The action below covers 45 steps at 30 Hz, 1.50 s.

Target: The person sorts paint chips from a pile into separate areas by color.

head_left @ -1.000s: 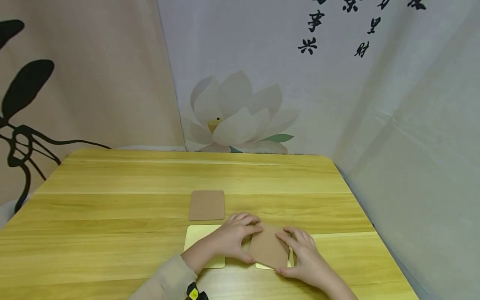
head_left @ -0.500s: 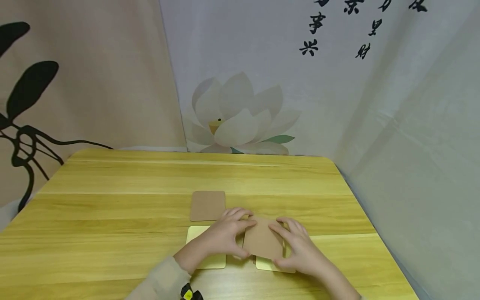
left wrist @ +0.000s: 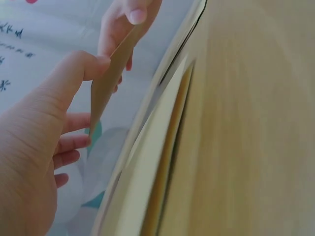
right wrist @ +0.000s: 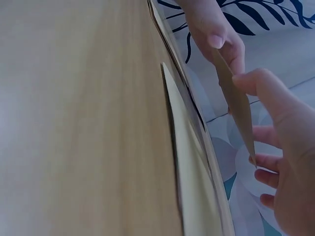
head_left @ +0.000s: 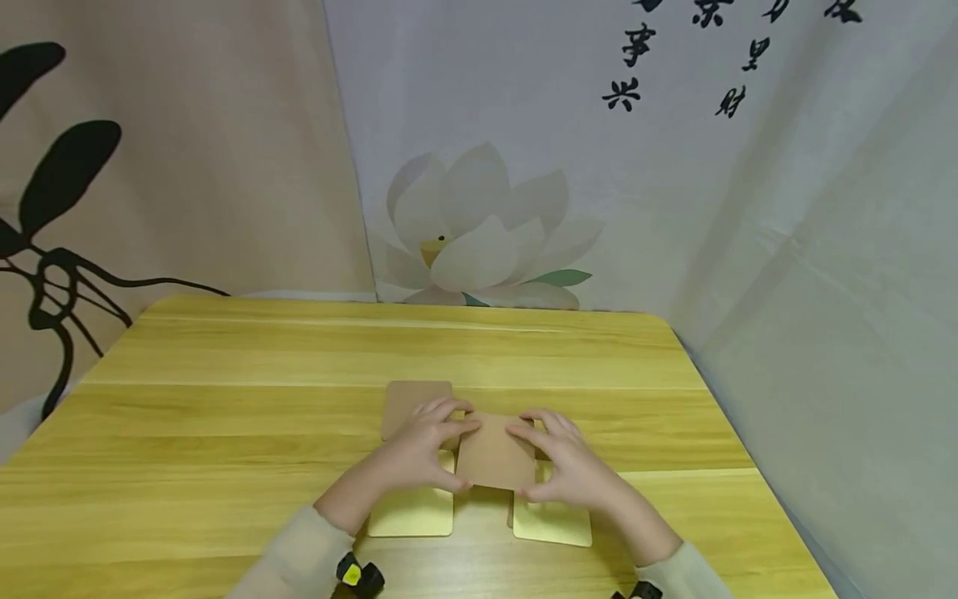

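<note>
Had one brown card (head_left: pixel 496 453) up off the tabletop (head_left: pixel 224 433), right in front of me. My left grip (head_left: pixel 422 449) was clamped on its left side, thumb by the near corner, fingers toward the far one; my right grip (head_left: pixel 565 467) was clamped on the right side, same way mirrored. Wrist views agreed: visible gap between card and wood, card thin, seen almost edge-on. Exact tilt hard to tell. From the head view it showed over the space between two yellow cards, toward their far ends. The left yellow card (head_left: pixel 412 516) lay on the tabletop, far part partly covered by my left grip. The right yellow card (head_left: pixel 552 526) lay across from it, apart, its far part partly covered by my right grip, a thin brown strip (head_left: pixel 511 514) showing along its left side. A second brown card (head_left: pixel 407 403) lay flat farther out, beyond the left yellow card, near right corner hidden behind my left grip. Pale left sleeve (head_left: pixel 295 557), pale right sleeve (head_left: pixel 684 574); black left wrist device (head_left: pixel 359 574) with a yellow patch, right wrist device (head_left: pixel 645 590) cut off by the frame. Behind: light cloth backdrop (head_left: pixel 524 91), printed lotus (head_left: pixel 479 249), dark leafy print (head_left: pixel 67 175) at left.
</note>
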{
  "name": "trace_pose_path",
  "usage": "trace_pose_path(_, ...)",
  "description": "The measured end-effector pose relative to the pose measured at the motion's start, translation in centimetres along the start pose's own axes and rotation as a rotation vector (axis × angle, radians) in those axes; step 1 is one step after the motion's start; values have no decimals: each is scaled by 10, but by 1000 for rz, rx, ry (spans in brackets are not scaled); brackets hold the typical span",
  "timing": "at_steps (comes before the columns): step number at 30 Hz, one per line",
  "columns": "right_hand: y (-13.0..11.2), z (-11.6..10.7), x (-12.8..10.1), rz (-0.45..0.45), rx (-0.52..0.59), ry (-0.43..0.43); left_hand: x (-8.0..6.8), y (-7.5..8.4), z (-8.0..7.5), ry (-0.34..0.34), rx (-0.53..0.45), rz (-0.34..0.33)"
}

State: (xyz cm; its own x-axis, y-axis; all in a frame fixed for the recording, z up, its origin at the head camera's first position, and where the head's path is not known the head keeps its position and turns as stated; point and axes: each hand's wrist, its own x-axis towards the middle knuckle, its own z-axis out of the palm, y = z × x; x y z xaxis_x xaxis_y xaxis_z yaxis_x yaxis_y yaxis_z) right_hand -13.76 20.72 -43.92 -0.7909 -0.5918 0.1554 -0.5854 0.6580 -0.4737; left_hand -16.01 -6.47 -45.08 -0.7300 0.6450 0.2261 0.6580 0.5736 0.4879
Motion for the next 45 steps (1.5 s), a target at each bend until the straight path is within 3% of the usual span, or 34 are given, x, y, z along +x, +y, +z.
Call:
trace_pose_path(7, 1, 5, 28, -58, -23, -29, -10, -21, -11, 44, -23, -11)
trace_pose_path(16, 0, 16, 66, -68, -5, -116, -24, -45, -24, 83, 34, -46)
trace_pose_path(24, 0, 28, 95, -102, -26, -132, -31, -66, -32, 93, 47, -82)
trace_pose_path(32, -5, 34, 115, -80, -31, -170, -37, -79, -39, 89, 45, -144)
trace_pose_path(45, -5, 46, 136, -56, -58, -220, -42, -97, -36, 114, 22, -172)
